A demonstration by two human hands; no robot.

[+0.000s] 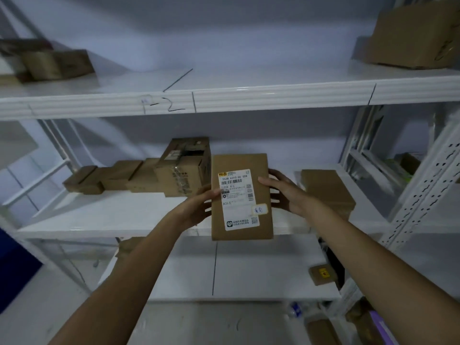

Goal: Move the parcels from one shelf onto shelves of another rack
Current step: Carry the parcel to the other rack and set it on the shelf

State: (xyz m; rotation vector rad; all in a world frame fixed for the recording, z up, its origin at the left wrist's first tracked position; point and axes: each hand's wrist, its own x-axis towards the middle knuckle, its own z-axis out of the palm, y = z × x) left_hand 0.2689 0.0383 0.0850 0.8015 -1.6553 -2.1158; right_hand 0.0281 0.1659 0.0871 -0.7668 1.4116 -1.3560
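A flat brown cardboard parcel (240, 170) with a white shipping label is held upright in front of the middle shelf (99, 217) of a white rack. My left hand (199, 207) grips its left edge and my right hand (286, 192) grips its right edge. A row of brown boxes (139, 178) lies on the middle shelf to the left, ending in a taller box (186, 168) just behind the held parcel. Another brown box (326, 188) rests on the same shelf behind my right hand.
The upper shelf (249, 95), marked with handwriting, carries boxes at far left (54, 63) and a large box at far right (413, 33). A small parcel (322, 275) lies on the lower shelf. A perforated rack upright (423, 192) stands at right.
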